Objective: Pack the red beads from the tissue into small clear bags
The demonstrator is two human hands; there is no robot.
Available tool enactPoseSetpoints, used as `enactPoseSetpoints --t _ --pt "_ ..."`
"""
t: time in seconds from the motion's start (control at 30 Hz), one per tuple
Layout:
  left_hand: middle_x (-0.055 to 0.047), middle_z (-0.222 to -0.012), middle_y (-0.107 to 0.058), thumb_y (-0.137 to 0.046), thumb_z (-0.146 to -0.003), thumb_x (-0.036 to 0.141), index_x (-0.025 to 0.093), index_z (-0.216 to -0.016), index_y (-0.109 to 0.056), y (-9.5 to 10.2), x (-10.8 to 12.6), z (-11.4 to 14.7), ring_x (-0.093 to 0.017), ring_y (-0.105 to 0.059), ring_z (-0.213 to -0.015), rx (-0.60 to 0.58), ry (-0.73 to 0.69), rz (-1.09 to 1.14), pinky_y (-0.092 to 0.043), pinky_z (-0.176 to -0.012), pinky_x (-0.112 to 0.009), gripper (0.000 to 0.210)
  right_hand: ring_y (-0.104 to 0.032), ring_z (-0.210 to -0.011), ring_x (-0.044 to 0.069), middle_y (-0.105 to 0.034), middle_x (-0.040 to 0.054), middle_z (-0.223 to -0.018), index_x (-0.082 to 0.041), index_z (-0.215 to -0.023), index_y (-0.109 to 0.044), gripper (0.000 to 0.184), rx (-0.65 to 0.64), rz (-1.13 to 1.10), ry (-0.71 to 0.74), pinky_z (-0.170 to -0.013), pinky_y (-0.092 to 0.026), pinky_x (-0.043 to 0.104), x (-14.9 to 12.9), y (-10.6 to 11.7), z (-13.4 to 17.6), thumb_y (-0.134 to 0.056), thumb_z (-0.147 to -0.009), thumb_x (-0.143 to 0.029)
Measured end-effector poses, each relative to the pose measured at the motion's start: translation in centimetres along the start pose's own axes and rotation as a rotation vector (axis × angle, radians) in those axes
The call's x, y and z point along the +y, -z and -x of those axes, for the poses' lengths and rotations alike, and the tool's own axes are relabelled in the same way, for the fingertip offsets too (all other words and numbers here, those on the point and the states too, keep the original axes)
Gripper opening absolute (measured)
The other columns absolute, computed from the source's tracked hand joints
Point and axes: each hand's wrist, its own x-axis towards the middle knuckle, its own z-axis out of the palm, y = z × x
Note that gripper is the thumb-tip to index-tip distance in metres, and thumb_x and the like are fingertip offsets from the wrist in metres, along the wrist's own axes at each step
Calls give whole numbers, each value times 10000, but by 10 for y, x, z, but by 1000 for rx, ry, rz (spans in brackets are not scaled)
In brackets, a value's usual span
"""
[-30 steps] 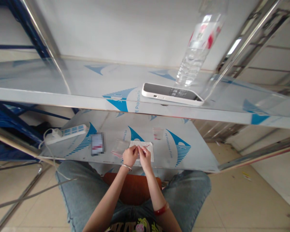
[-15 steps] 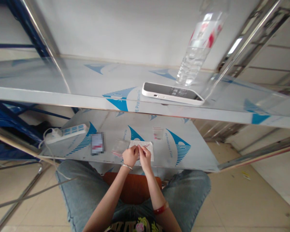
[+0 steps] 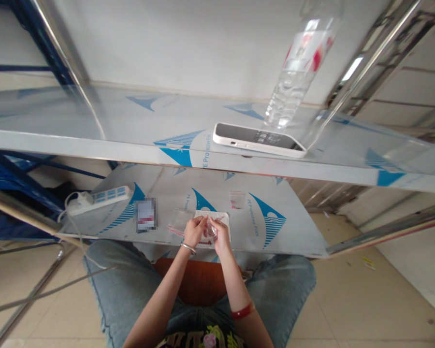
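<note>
On the shelf [image 3: 188, 113] above my tabletop [image 3: 297, 232], I see a white phone [image 3: 259, 137] lying flat and a clear bottle [image 3: 292, 84] standing behind it. To my left lies a white power strip [image 3: 110, 196], near a blue metal frame [image 3: 3, 176].

Soft, even light; stretched, slightly blurred edges

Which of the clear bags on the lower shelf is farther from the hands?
The lone bag beyond the white pad, at right; the other bags lie beside the left hand.
</note>
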Motion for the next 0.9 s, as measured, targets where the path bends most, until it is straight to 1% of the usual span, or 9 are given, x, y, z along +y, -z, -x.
enactPoseSetpoints --t 0.1,0.2,0.27,0.37,0.5,0.57,0.73,0.8,0.9 --pt "29 -415 -523 -369 -847 539 176 -542 -478 2 -5 -2 -88 -441 -359 -26 -7 46 -343 -444 -197 487 -482 -506 102 -547 -18 -566 -164 -586 -548 265 -34 55 46 -492 -366 219 2 5 -1 -710 -589 -373" --pt "18 -473 -562 -361 -851 533 173 -592 -510 8 -11 -6 -93 -468 -368 -12 -31 19 -352 -432 -199 469 -438 -475 90 -493 -35 -499 -170 -555 -537 279 -110 263 126 -478 -343 212 9 11 0 -647 -668 -400" --pt "6 -514 -585 -376 -846 522 171 -633 -543 13 -16 -9 -109 -521 -422 27 -63 -19 -372 -452 -202 444 -428 -465 92 -494 -40 -494 -171 -613 -576 229 -163 411 139 -462 -334 209 15 14 0 -638 -670 -384" --pt "-21 -578 -624 -401 -835 510 165 -663 -578 17 -23 -14 -137 -582 -516 56 -90 -25 -407 -488 -214 424 -505 -538 120 -593 -12 -612 -173 -753 -622 190 -206 543 181 -506 -392 221 25 17 -2 -637 -645 -329" --pt "-54 -640 -659 -429 -816 508 149 -685 -608 16 -31 -18 -162 -617 -581 32 -63 48 -448 -535 -237 422 -580 -653 160 -649 26 -724 -181 -777 -622 163 -228 611 276 -608 -457 260 33 23 -6 -568 -683 -303" --pt "-68 -670 -671 -432 -812 502 137 -742 -620 14 -34 -20 -165 -622 -585 -11 -32 96 -461 -555 -249 416 -590 -675 174 -651 34 -720 -182 -743 -610 152 -186 636 301 -633 -461 275 35 30 -10 -543 -692 -309" --pt "-81 -746 -685 -493 -775 460 123 -960 -593 13 -43 -22 -163 -623 -607 -71 26 134 -473 -597 -264 397 -568 -631 186 -624 28 -653 -182 -710 -586 153 18 703 347 -620 -442 287 28 59 -28 -547 -681 -327" --pt "-82 -767 -685 -474 -789 434 124 -967 -587 14 -48 -23 -165 -628 -645 -80 24 100 -476 -627 -268 374 -581 -673 198 -632 38 -690 -178 -737 -592 175 88 671 394 -649 -448 297 20 71 -40 -558 -679 -339" --pt "-78 -805 -684 -450 -813 363 143 -891 -611 18 -55 -24 -175 -630 -746 -43 -20 -77 -469 -710 -277 284 -604 -748 216 -650 64 -783 -170 -783 -593 203 182 647 475 -721 -461 328 -1 83 -64 -564 -661 -330"
